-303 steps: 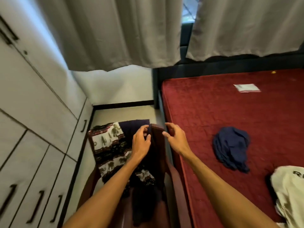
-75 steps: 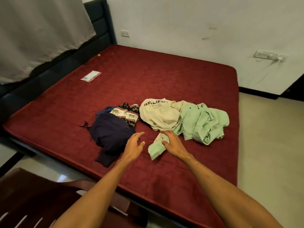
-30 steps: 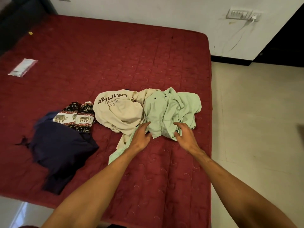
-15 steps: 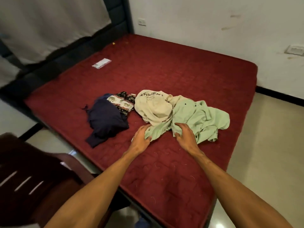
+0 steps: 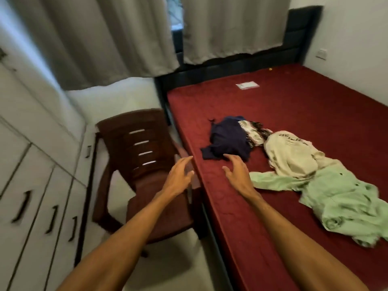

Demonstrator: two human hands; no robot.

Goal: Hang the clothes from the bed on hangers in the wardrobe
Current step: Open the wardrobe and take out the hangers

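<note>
Clothes [image 5: 279,164] lie in a loose row on the red bed [image 5: 304,110], close to the edge nearest me, so none needs a long reach. A navy garment [image 5: 228,141] is bunched at the left end, with an elephant-print piece [image 5: 255,133] tucked against its far side. Next comes a cream shirt [image 5: 294,153], and a pale green shirt [image 5: 340,198] sprawls nearest, one sleeve stretched toward my right hand [image 5: 238,175].

Both hands are empty, with fingers spread and relaxed. The right hand hovers over the bed's edge, just short of the navy garment and beside the green sleeve. The left hand [image 5: 179,177] hangs over the gap between the bed and the brown plastic chair [image 5: 134,148]. I judge them held apart like this so as to gather a garment by two points rather than by one fistful.

The wardrobe [image 5: 31,164] stands to my left with its doors closed, and I see no hangers. Nothing is hung yet, I judge; a garment must be lifted first, then a door opened. Motion blur hides finer detail.
</note>
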